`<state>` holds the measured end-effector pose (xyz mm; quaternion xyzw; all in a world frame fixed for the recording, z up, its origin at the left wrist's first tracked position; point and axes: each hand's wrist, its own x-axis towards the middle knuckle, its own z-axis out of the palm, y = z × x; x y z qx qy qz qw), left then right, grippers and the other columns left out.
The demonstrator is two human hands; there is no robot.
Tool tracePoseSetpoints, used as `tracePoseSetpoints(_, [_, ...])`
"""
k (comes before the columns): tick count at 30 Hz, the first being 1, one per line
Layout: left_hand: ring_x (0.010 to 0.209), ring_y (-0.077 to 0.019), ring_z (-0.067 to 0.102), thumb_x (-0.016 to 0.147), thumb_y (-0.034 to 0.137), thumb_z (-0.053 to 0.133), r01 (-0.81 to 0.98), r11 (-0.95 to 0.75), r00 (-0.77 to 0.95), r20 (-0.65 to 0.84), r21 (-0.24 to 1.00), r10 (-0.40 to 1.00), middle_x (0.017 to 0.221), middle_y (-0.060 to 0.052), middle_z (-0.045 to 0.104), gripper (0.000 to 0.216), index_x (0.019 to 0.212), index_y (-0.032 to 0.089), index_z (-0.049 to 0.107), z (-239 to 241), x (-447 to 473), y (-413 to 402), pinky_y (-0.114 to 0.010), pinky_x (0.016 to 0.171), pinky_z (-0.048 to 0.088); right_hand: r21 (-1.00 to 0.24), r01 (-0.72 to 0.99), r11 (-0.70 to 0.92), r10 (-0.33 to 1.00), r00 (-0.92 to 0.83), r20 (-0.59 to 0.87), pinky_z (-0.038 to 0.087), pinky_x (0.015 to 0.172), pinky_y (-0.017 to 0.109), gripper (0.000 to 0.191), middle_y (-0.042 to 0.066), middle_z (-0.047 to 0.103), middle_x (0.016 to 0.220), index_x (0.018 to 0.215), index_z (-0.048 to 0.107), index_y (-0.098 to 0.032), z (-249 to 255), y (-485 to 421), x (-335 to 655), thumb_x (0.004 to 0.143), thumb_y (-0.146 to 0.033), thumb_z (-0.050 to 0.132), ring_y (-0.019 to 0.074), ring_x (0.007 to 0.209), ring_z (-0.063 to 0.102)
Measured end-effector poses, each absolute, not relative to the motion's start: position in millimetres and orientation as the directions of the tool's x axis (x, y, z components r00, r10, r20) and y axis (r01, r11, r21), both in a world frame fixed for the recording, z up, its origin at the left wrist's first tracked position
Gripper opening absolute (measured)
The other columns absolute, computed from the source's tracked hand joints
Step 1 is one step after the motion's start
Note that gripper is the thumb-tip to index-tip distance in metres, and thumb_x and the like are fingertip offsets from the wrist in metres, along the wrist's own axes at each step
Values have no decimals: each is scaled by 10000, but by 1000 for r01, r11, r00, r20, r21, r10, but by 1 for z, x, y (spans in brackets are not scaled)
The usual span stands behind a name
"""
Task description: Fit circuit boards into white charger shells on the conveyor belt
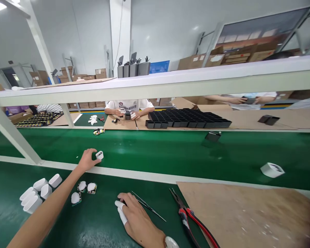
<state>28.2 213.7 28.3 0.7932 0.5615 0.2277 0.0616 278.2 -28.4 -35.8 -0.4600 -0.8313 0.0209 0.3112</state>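
My left hand (88, 160) reaches out over the green conveyor belt (155, 151), thumb and forefinger apart around the near side of a white oval housing (99, 155). Whether the fingertips touch it is hard to tell. Low on the green bench, my right hand (138, 218) rests palm down with its fingers loosely bent, holding nothing I can see. White finger cots cover two of its digits. Tweezers (151, 208) lie right beside it, and red-and-black long-nose pliers (187, 215) lie farther right. Small circuit boards with white tops (92, 188) sit between my arms.
Several white oval caps (33, 203) stand left of my forearm. A white housing (272, 169) and a black case (213, 136) are on the belt. Brown cardboard (243, 213) covers the bench at right. Across the belt, a co-worker (129, 108) handles parts beside rows of black cases (188, 118). A shelf beam (155, 88) crosses overhead.
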Motion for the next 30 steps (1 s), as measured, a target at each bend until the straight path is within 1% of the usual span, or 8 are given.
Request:
tracePoseSetpoints(3, [1208,-378,632,779,281,792,892,-287,196,275,350,941,1175,-154,716,404,1140,155,662,29,5,213,-467,1039,489,-266,771,578,790,-449,417,575,1035,456,309,117,647,1291,1128,687,-187,-19,-30,287,858,-66,599,276,1104,650])
tracePoseSetpoints(7, [913,-291,719,824,196,686,882,-262,186,219,393,958,967,-98,737,241,1062,163,688,37,-8,210,-405,887,556,-113,938,327,927,-295,232,568,990,489,450,176,649,1303,1301,651,-143,0,-31,319,878,-49,531,321,1120,655])
tracePoseSetpoints(12, [936,-199,715,929,206,635,724,-500,459,208,475,864,1063,-53,745,135,1036,218,715,33,27,141,-309,889,567,96,984,153,981,-163,103,564,919,434,431,178,688,1075,1134,707,-102,-6,-29,353,804,72,492,313,982,680])
tracePoseSetpoints(14, [1012,-195,705,928,215,679,635,-589,580,195,500,791,1081,-25,756,113,1022,252,730,27,43,103,-297,925,567,90,984,152,969,-167,185,574,880,441,408,168,680,1081,1150,695,-121,-6,-29,347,840,53,493,313,963,673])
tracePoseSetpoints(17, [1159,-250,664,880,198,757,572,-652,650,210,497,731,1153,-38,761,300,1169,270,718,24,46,65,-375,1005,558,-76,945,319,913,-285,293,579,960,475,397,166,651,1241,1303,621,-139,0,-29,320,930,-41,528,317,1085,653])
tracePoseSetpoints(22, [1196,-312,646,985,337,660,709,-641,528,382,294,759,1222,-114,751,329,1280,196,694,51,-29,74,-480,1075,517,-309,791,528,844,-446,299,552,1077,476,509,150,585,1419,1390,544,-171,7,-24,276,913,-152,719,305,1238,606])
tracePoseSetpoints(26, [1197,-441,615,961,405,629,944,-330,312,408,-29,858,1191,-182,750,335,1099,140,780,61,-109,89,-589,1001,521,-216,840,498,853,-429,298,587,995,478,420,166,637,1317,1354,587,-124,1,-17,259,966,-227,708,308,1147,634])
tracePoseSetpoints(30, [1221,-490,593,968,419,559,976,-166,201,288,-142,936,1230,-208,738,389,987,136,825,44,-145,88,-615,910,548,-148,883,446,873,-392,288,592,927,519,202,201,684,1182,1151,700,-93,-9,-13,240,1025,-177,567,343,1066,659])
